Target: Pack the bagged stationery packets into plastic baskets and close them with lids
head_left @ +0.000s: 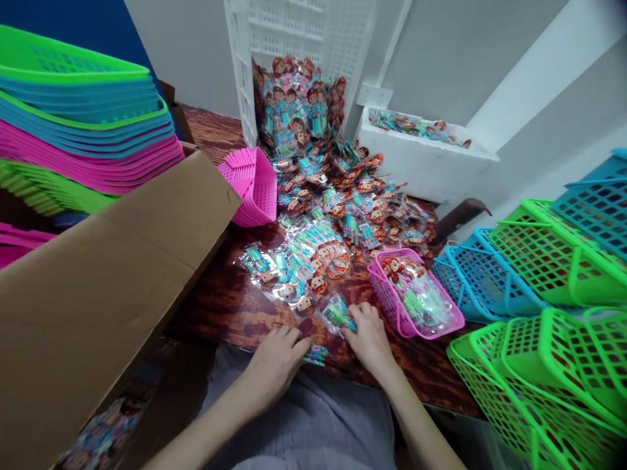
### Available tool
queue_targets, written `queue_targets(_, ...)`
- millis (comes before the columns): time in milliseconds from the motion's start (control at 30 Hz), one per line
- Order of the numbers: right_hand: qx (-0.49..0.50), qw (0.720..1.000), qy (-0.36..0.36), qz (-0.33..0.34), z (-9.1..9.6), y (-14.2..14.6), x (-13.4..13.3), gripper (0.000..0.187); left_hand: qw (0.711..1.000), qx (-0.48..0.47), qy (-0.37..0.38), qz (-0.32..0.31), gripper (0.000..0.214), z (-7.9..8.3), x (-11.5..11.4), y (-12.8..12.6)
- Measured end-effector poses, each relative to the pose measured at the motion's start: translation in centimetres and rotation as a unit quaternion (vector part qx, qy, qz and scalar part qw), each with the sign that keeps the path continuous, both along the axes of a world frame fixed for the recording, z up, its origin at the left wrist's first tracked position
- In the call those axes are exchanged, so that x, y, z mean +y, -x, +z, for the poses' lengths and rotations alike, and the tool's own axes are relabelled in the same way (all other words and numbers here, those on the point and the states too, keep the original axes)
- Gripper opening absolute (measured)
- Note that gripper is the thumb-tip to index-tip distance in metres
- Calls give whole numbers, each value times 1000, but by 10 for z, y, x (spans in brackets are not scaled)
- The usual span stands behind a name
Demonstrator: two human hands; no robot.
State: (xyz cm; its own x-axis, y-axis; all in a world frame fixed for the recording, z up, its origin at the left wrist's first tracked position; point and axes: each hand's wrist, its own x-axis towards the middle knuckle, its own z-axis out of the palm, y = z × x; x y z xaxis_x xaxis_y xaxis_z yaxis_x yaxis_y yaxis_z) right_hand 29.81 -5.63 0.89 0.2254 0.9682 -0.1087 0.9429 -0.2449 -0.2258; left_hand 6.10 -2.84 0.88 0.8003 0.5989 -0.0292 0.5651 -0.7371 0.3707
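Note:
My left hand point(277, 360) is closed over a few clear plastic packets point(317, 354) at the table's front edge; their ends stick out past my thumb. With fingers and thumb, my right hand point(368, 336) pinches the edge of another clear packet point(335, 311), which shows green and blue contents and lies flat on the table. Just ahead of both hands is a fanned row of similar packets point(313, 251) printed with cartoon figures. To the right of my right hand stands a pink basket point(392, 313) with several packets inside.
A large heap of packets point(362, 196) spills from a white crate point(240, 72) at the back. Nested pink baskets point(259, 189) stand left of it. A cardboard box point(122, 261) and stacked baskets point(88, 137) take the left. Green baskets point(533, 385) crowd the right; a white foam box point(416, 153) stands behind.

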Motion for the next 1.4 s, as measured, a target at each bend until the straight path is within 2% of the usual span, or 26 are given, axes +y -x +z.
queue_targets(100, 9, 998, 10, 55, 15, 7, 0, 22, 1000, -24, -9, 3, 22, 0, 1, 0)
queue_targets(267, -48, 981, -43, 185, 40, 14, -12, 29, 999, -44, 0, -6, 21, 3, 5, -1)
queue_targets(333, -64, 970, -46, 228, 41, 15, -17, 43, 999, -49, 4, -19, 25, 6, 7, -2)
queue_targets(400, -35, 967, -43, 248, 37, 14, -21, 66, 998, -59, -3, -21, 28, 8, 8, -3)
queue_targets(433, -8, 968, -43, 248, 34, 13, -23, 76, 998, -63, -7, -20, 29, 9, 7, -3)
queue_targets(500, 42, 969, -42, 240, 28, 10, -25, 83, 998, -65, -16, -16, 30, 9, 6, -1)
queue_targets(700, 74, 972, -49, 219, 16, 6, -25, 69, 999, -50, 6, -10, 47, 2, 2, 5)
queue_targets(833, 101, 976, -45, 190, 10, 3, -22, 60, 993, -111, 33, 16, 60, -7, 5, 7)
queue_targets(1133, 143, 979, -59, 133, 0, -9, -22, 55, 986, -163, 3, 29, 71, -4, 7, 15)
queue_targets(1400, 159, 978, -61, 119, -1, -9, -21, 55, 984, -176, -11, 38, 80, -17, -1, 21)
